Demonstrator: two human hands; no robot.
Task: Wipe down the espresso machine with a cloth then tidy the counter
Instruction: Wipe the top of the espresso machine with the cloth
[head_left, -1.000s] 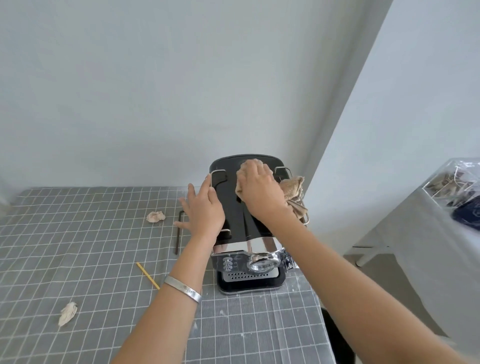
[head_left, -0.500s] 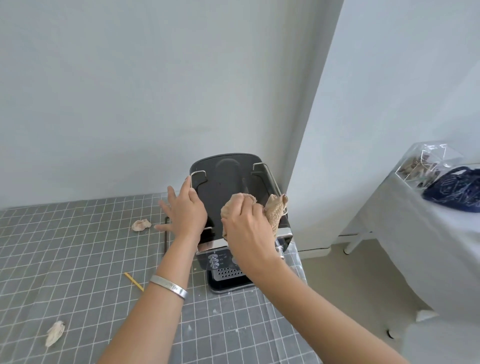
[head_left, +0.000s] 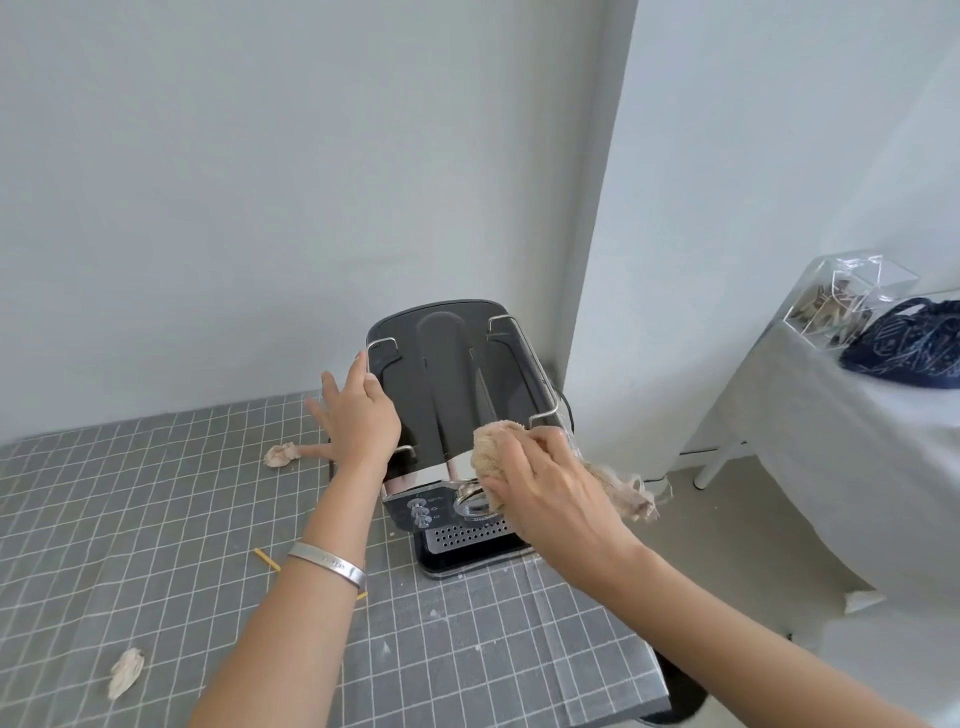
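Note:
A black espresso machine with a chrome front and top rails stands at the back right of the grey grid-patterned counter. My left hand lies flat against the machine's left side with its fingers spread. My right hand grips a beige cloth and presses it on the front right top edge, above the chrome brew head. A loose end of the cloth hangs off to the right.
Two crumpled scraps of paper and a yellow stick lie on the counter left of the machine. A white-covered table at the right holds a clear box and a dark blue bag. The counter's right edge drops to the floor.
My right hand has drawn the cloth from the back of the machine's top to its front right edge. The left hand has stayed on the machine's left side.

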